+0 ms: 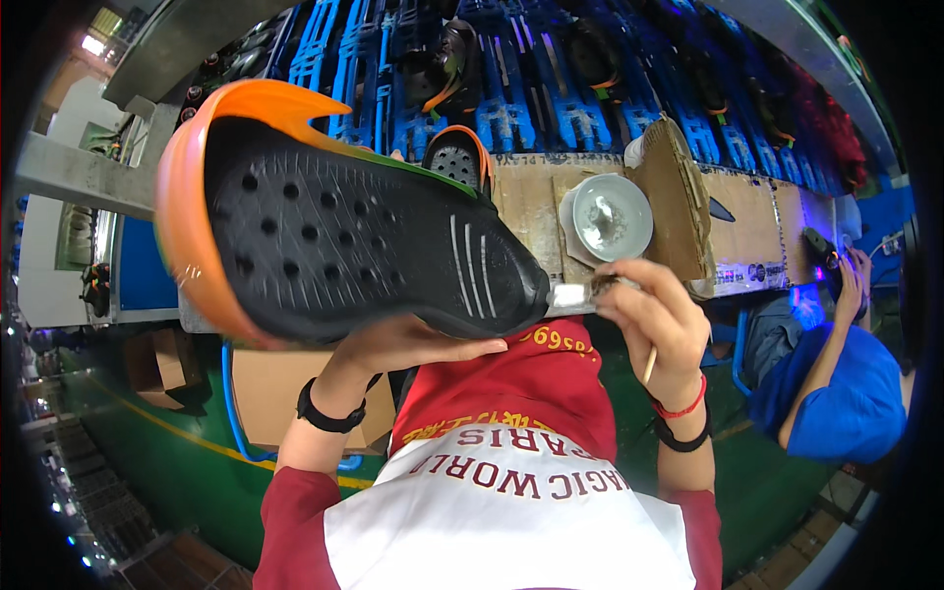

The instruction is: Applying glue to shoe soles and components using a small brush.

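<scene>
A black shoe sole with several round holes and an orange rim, a large shoe part (pixel 339 241), is tilted up in front of me. My left hand (pixel 418 344) supports it from below; most of its fingers are hidden behind the shoe part. In my right hand (pixel 659 320) is a small brush (pixel 567 296) with a thin wooden handle, its pale bristles at the narrow right end of the shoe part. A white bowl (pixel 612 216) with some whitish residue or liquid stands just beyond my right hand. Behind the held piece sits another black and orange shoe part (pixel 455 162).
The bowl stands on a cardboard-covered bench (pixel 526 211), beside an upright cardboard flap (pixel 674 202). Blue racks (pixel 501 118) carrying several shoe parts run along the far side. A co-worker in blue (pixel 846 379) sits at the right. A cardboard box (pixel 275 393) is below, left.
</scene>
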A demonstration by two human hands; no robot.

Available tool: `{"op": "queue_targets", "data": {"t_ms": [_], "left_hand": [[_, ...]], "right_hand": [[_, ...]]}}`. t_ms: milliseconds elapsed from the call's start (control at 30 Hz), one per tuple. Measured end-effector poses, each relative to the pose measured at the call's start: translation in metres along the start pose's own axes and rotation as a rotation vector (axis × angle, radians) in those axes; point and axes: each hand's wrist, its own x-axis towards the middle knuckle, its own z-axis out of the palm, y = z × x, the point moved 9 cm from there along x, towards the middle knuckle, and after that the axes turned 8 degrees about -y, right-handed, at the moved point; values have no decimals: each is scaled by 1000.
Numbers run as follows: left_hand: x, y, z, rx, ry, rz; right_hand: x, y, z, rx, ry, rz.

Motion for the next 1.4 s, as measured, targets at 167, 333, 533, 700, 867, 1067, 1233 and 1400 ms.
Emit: {"op": "queue_targets", "data": {"t_ms": [167,333,533,700,867,1067,1233,1400], "left_hand": [[-5,-13,-13,-359,88,-60],[9,-42,-25,-214,466,7],[32,-38,-26,-168,330,114],[28,-31,-24,-165,315,152],[31,-34,-24,-154,327,176],[31,-40,-24,-212,315,206],[19,-29,-16,-162,467,533],[12,-34,-10,-112,481,630]], "right_hand": [[-2,-20,10,-2,-91,-184],[-2,-24,14,-54,-138,-192],[-3,-21,20,-151,-138,-181],[-6,-18,19,-218,-81,-148],[-7,-12,18,-244,-52,-122],[-3,-15,10,-220,8,-126],[0,-16,15,-206,-69,-76],[3,-1,21,-38,-132,124]]}}
